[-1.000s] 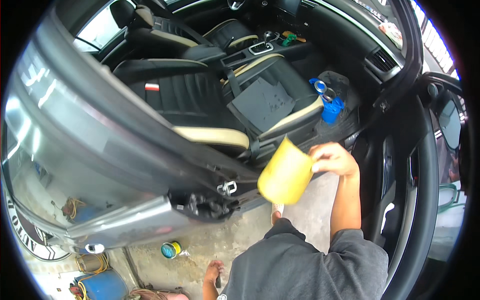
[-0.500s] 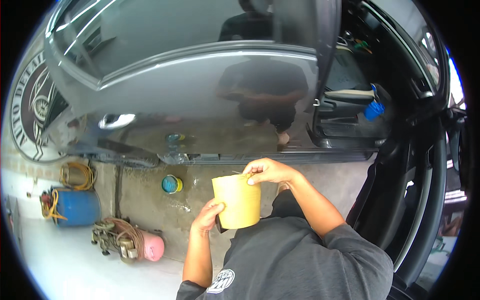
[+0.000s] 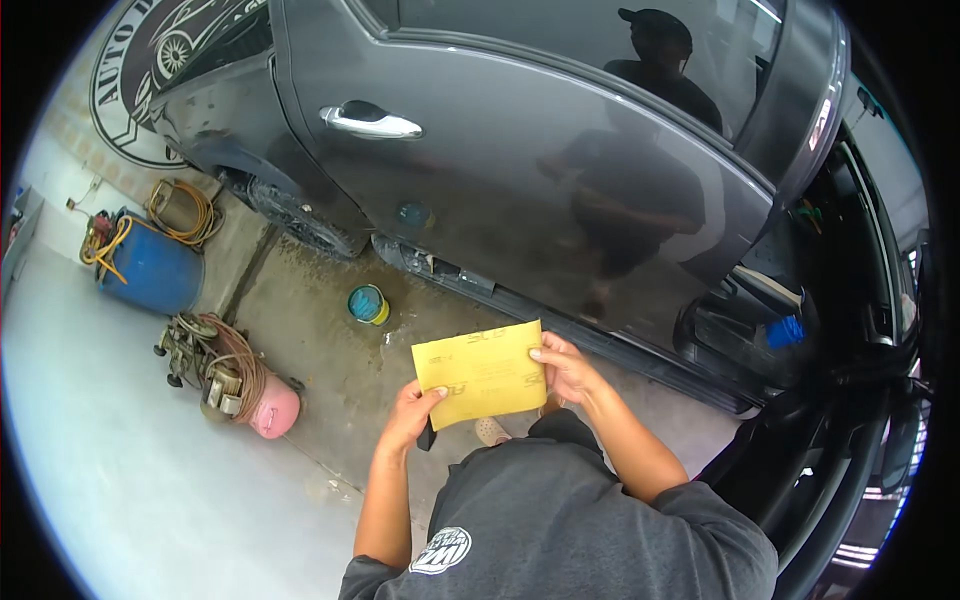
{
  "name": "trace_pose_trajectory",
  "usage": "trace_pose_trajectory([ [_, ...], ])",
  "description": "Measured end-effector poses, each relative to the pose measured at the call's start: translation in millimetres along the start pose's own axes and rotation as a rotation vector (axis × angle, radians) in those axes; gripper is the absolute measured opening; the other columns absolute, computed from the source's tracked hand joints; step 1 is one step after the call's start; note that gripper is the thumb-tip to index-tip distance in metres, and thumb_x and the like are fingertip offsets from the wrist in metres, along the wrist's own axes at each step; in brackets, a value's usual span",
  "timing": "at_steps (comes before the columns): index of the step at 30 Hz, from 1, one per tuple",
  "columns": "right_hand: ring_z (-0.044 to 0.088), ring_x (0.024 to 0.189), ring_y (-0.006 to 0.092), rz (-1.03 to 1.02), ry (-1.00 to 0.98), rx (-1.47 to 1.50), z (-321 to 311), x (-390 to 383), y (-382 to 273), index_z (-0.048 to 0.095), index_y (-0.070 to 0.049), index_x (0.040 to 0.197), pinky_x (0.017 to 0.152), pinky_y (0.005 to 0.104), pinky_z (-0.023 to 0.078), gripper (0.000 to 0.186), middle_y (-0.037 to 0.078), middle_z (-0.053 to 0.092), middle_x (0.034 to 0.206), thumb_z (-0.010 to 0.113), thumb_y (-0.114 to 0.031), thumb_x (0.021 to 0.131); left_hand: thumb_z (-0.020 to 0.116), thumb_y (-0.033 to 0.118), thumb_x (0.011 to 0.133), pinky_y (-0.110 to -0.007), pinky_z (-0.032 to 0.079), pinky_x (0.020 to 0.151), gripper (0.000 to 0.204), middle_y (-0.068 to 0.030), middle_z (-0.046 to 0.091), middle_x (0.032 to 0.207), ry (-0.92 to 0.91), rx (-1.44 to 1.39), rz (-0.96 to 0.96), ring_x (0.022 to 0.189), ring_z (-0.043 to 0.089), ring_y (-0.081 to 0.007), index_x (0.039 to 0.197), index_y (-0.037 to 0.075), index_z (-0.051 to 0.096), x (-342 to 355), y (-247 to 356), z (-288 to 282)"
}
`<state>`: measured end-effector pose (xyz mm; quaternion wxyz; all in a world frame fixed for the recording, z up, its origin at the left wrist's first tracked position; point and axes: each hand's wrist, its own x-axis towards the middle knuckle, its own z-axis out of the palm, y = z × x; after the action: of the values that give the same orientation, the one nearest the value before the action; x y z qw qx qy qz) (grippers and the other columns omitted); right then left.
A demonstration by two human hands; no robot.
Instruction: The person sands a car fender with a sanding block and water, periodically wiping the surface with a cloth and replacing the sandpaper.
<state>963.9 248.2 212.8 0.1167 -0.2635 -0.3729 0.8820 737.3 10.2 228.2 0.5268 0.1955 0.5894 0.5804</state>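
Note:
A yellow sheet of sandpaper [image 3: 480, 372], its printed back facing up, is spread almost flat between my hands. My left hand [image 3: 407, 415] pinches its left edge, thumb on top. Just below that hand a small black piece [image 3: 427, 437] sticks out; its kind is mostly hidden. My right hand [image 3: 567, 368] grips the right edge, thumb on top and fingers behind. Beyond the sheet stands the dark grey door [image 3: 480, 170] of a vehicle, with my reflection in its paint.
A small bucket [image 3: 368, 304] with a blue thing in it stands on the wet floor. At the left are a blue drum [image 3: 155, 265] with a yellow hose and a pink compressor tank [image 3: 274, 408]. An opened front door [image 3: 800, 500] is at the right. A blue cloth [image 3: 785, 332] lies inside the vehicle.
The sandpaper has gone from curled to nearly flat. My right hand has moved down from its top edge to its right side. The view has turned, so the vehicle now slants.

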Motion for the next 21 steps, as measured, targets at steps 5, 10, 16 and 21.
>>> trace_pose_trajectory([
  [5, 0.074, 0.096, 0.0216, -0.291, 0.517, -0.804, 11, 8, 4, 0.069, -0.003, 0.105, 0.081, 0.0374, 0.058, 0.017, 0.009, 0.073, 0.109, 0.077, -0.014, 0.094, 0.07, 0.013, 0.101, -0.032, 0.055, 0.093, 0.027, -0.0094, 0.077, 0.114, 0.235, 0.147, 0.184, 0.106, 0.07, -0.0154, 0.124, -0.001, 0.072, 11, -17, 27],
  [10, 0.07, 0.106, 0.0361, -0.626, 0.284, -1.199, 80, -22, -2, 0.072, -0.004, 0.122, 0.086, 0.0436, 0.059, 0.032, 0.01, 0.067, 0.122, 0.071, -0.019, 0.094, 0.07, 0.027, 0.104, -0.035, 0.053, 0.074, 0.027, -0.0153, 0.072, 0.09, 0.142, 0.53, 0.221, 0.081, 0.066, -0.0165, 0.115, 0.003, 0.073, 23, 5, 77],
  [16, 0.063, 0.121, 0.028, -0.569, 0.06, -1.146, 85, -50, -18, 0.064, 0.0, 0.136, 0.086, 0.0379, 0.057, 0.045, 0.014, 0.056, 0.137, 0.072, -0.009, 0.092, 0.064, 0.027, 0.108, -0.031, 0.043, 0.064, 0.032, 0.0, 0.054, 0.073, 0.193, 0.447, 0.276, 0.074, 0.046, -0.0061, 0.093, -0.001, 0.065, 31, 18, 78],
  [21, 0.065, 0.103, 0.0153, -0.583, 0.365, -0.654, 74, -58, -47, 0.066, 0.0, 0.13, 0.089, 0.0298, 0.055, 0.041, 0.009, 0.065, 0.124, 0.079, -0.015, 0.094, 0.062, 0.024, 0.11, -0.029, 0.043, 0.066, 0.031, 0.0036, 0.057, 0.077, -0.018, 0.269, 0.232, 0.077, 0.048, -0.0057, 0.093, -0.002, 0.066, 17, 41, 92],
])
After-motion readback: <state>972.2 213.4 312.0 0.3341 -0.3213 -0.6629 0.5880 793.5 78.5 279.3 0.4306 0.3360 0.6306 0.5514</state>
